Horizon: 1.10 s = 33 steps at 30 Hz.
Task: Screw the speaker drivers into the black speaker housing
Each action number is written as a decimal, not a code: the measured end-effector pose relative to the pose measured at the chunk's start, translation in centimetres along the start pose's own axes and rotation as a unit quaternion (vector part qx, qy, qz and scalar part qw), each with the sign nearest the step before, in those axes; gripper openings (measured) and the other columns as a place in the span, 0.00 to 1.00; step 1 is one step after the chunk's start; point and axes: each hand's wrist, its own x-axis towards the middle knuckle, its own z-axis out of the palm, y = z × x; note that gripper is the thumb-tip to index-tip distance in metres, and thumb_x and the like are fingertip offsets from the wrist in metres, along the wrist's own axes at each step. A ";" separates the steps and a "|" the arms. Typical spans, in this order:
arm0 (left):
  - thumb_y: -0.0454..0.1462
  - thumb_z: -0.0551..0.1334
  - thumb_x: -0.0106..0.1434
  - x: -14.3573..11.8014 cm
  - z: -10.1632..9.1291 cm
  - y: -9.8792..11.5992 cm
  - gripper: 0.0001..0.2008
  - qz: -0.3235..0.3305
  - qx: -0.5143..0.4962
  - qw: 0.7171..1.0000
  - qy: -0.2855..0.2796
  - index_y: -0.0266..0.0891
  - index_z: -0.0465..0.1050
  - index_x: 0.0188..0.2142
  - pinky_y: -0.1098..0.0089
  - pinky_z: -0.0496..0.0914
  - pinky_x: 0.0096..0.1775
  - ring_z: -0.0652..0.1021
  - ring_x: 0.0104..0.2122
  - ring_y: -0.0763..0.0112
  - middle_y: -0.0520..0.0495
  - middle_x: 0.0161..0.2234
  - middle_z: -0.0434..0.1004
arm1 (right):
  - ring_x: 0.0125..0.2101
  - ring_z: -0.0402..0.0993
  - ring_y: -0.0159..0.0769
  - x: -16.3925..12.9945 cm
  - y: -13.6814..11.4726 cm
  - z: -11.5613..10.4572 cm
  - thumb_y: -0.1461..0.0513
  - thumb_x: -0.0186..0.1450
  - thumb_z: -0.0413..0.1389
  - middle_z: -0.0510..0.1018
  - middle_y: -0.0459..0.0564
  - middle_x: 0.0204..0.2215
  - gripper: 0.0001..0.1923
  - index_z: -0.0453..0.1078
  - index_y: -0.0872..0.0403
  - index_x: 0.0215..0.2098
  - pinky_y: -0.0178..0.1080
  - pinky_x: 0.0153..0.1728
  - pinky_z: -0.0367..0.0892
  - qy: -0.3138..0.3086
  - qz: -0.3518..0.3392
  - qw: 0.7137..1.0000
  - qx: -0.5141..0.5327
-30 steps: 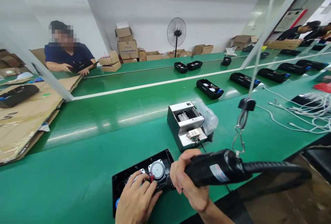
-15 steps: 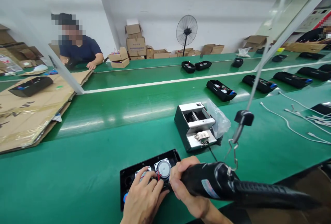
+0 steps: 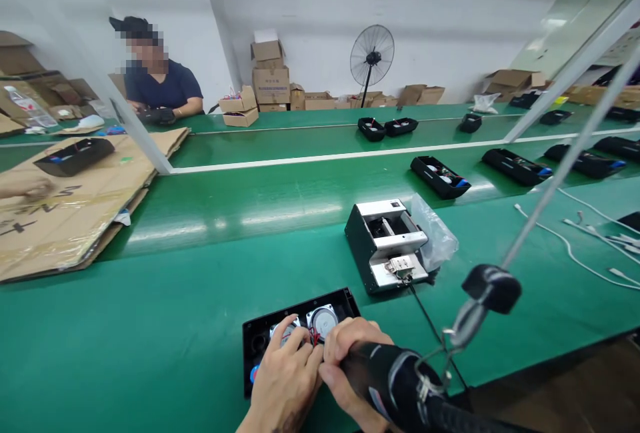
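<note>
Your left hand lies flat on the black plastic tray, over its round metal speakers. Your right hand is clenched round the black electric screwdriver.

No lettering anywhere can be read

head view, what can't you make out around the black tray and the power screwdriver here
- Tip of the power screwdriver: hidden behind the right hand.
- Front of the black tray: covered by the left hand, so the parts under it cannot be seen.
- Screwdriver's rear: cut off by the bottom edge.
- What sits inside the grey metal box: too small to tell.
- Hand at the left edge: blurred and cut off.
</note>
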 end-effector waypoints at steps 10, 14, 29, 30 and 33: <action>0.43 0.68 0.74 0.4 -2.8 -1.9 0.09 -0.023 -0.045 0.999 0.015 0.46 0.78 0.50 0.50 0.79 0.60 0.84 0.49 0.59 0.49 0.41 0.86 | 0.14 0.53 0.26 3.9 0.1 -1.3 0.58 0.71 0.65 0.64 0.32 0.19 0.08 0.72 0.43 0.46 0.32 0.19 0.59 0.118 0.077 0.923 0.359; 0.47 0.70 0.72 0.8 -3.2 -2.2 0.16 -0.011 -0.086 0.996 0.030 0.45 0.78 0.55 0.50 0.81 0.60 0.85 0.51 0.58 0.47 0.43 0.87 | 0.14 0.42 0.25 5.1 -1.1 -2.0 0.59 0.68 0.66 0.60 0.32 0.17 0.08 0.74 0.44 0.45 0.32 0.18 0.55 0.175 0.063 0.885 0.427; 0.36 0.62 0.77 2.3 -2.0 -1.4 0.08 0.002 -0.126 0.986 0.108 0.48 0.82 0.45 0.56 0.82 0.58 0.87 0.42 0.65 0.53 0.34 0.87 | 0.14 0.43 0.26 3.2 -0.3 -1.4 0.55 0.68 0.65 0.56 0.32 0.18 0.09 0.73 0.47 0.44 0.33 0.17 0.54 0.162 0.063 0.886 0.431; 0.37 0.62 0.77 2.2 -2.0 -2.1 0.08 0.022 -0.109 0.987 0.115 0.48 0.82 0.45 0.57 0.83 0.57 0.87 0.42 0.65 0.53 0.35 0.87 | 0.14 0.45 0.26 2.9 -0.2 -1.6 0.56 0.70 0.64 0.58 0.33 0.18 0.08 0.73 0.46 0.45 0.33 0.17 0.55 0.161 0.059 0.887 0.428; 0.39 0.67 0.74 1.3 -3.1 -4.8 0.07 0.095 -0.062 0.982 0.148 0.52 0.82 0.48 0.58 0.85 0.54 0.87 0.41 0.65 0.53 0.36 0.87 | 0.15 0.54 0.28 1.6 0.6 -3.4 0.57 0.73 0.62 0.63 0.35 0.19 0.07 0.73 0.45 0.48 0.34 0.19 0.57 0.170 0.035 0.904 0.391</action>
